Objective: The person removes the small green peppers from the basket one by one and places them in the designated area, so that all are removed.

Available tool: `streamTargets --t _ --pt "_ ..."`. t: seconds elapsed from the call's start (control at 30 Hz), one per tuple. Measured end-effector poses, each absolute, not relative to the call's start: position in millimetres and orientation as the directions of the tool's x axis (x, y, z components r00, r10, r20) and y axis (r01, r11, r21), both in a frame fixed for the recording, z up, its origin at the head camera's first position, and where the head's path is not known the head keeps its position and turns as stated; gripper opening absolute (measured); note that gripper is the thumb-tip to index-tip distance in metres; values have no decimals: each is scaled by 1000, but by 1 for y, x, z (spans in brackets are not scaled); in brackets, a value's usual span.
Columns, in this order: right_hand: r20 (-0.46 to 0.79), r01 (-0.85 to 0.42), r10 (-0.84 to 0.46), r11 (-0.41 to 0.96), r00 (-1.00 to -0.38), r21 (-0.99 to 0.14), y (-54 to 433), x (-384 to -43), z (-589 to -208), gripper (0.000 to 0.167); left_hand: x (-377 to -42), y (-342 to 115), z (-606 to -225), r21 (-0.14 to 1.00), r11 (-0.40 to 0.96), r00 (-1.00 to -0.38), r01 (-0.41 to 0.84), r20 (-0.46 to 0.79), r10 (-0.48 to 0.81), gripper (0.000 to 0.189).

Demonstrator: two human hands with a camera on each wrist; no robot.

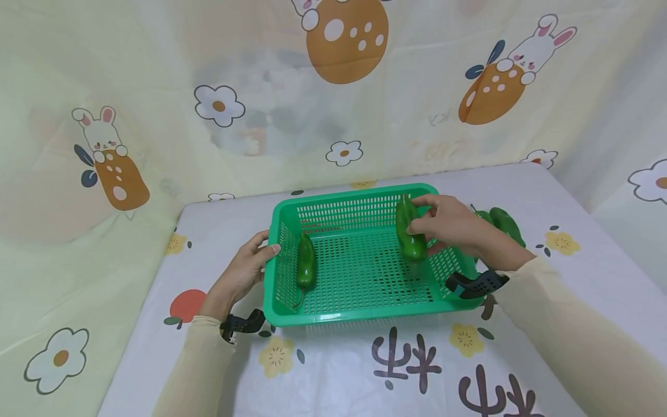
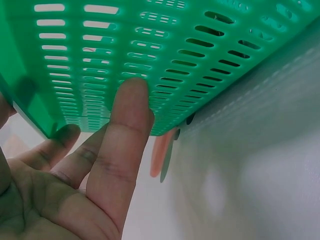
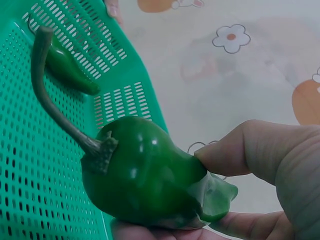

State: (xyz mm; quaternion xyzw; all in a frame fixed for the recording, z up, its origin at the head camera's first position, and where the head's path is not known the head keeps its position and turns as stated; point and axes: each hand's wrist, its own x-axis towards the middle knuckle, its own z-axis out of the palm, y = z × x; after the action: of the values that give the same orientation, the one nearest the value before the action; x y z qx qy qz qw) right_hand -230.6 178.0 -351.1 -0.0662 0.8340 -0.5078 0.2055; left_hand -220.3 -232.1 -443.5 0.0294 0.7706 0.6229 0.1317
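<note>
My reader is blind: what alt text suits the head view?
A person's right hand holds a plump green pepper over the right end of a green perforated basket while the left hand grips the left end. A slimmer green pepper lies inside; other peppers lie outside, at right.

Long-sleeved left arm [image 1: 197,370] stretched forward from the bottom edge, left hand [image 1: 249,265] with thumb uppermost and fingers extended, palm visible in the left wrist view, right arm [image 1: 578,339] slanting inward from the lower right, right hand [image 1: 449,223] pinching between thumb and fingers
</note>
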Motion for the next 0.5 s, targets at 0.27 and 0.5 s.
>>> streamTargets --t 0.27,0.5 --pt "-273 115 -273 482 -922 -869 192 -225 -351 83 -220 -232 -443 969 218 -964 -114 -161 212 55" --pt "-270 113 -240 517 -932 -849 206 -222 -352 82 -220 -233 -444 971 212 -964 -108 -155 215 55"
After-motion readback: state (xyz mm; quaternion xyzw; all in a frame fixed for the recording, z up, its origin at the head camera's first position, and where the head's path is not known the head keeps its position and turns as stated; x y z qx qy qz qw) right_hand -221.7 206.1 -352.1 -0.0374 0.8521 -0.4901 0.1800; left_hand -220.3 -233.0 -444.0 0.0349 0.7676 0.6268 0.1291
